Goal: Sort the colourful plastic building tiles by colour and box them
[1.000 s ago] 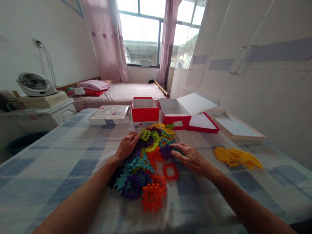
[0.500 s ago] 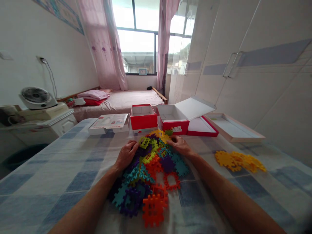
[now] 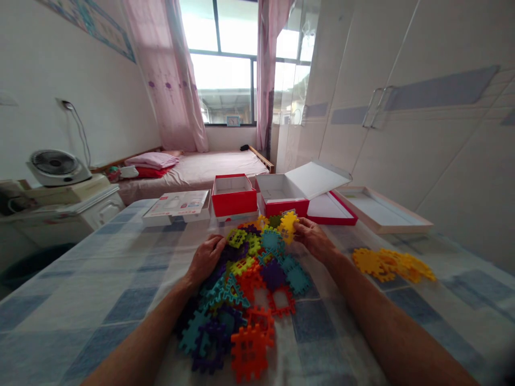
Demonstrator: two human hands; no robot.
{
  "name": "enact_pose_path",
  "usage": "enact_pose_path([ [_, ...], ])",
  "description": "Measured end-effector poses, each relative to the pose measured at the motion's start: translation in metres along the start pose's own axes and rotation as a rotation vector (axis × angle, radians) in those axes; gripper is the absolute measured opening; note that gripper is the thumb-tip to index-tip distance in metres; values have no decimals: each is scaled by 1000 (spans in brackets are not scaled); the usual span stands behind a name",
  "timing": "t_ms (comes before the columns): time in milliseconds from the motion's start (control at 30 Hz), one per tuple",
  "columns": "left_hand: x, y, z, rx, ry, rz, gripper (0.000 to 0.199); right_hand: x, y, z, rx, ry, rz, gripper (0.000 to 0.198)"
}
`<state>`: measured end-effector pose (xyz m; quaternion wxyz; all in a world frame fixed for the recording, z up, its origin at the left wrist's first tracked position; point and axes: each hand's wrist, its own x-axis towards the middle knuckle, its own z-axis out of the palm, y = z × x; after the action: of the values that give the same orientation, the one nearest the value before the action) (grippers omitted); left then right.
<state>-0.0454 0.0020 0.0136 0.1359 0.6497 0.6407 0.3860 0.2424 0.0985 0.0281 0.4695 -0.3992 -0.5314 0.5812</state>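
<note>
Yellow piece is pinched in the fingers of my right hand, at the far right edge of the mixed pile; whether it hangs clear, I can't tell. A yellow group lies apart at right on the checked cloth, so I judge some yellow done; purple, green, orange and blue lie jumbled, with plenty left. My left hand curls at the pile's left side, perhaps holding nothing; I can't tell. Overlaps hide lower pieces, and I can't see the red box's bottom.
</note>
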Motion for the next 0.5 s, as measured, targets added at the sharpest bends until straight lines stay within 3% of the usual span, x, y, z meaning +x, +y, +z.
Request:
enact_pose_path([
  [333, -1, 2, -1, -2, 0, 9, 45, -1, -17, -28, -213, 131, -10, 28],
  [500, 1, -4, 0, -1, -8, 12, 45, -21, -43, -72, -476, 193, -59, 30],
])
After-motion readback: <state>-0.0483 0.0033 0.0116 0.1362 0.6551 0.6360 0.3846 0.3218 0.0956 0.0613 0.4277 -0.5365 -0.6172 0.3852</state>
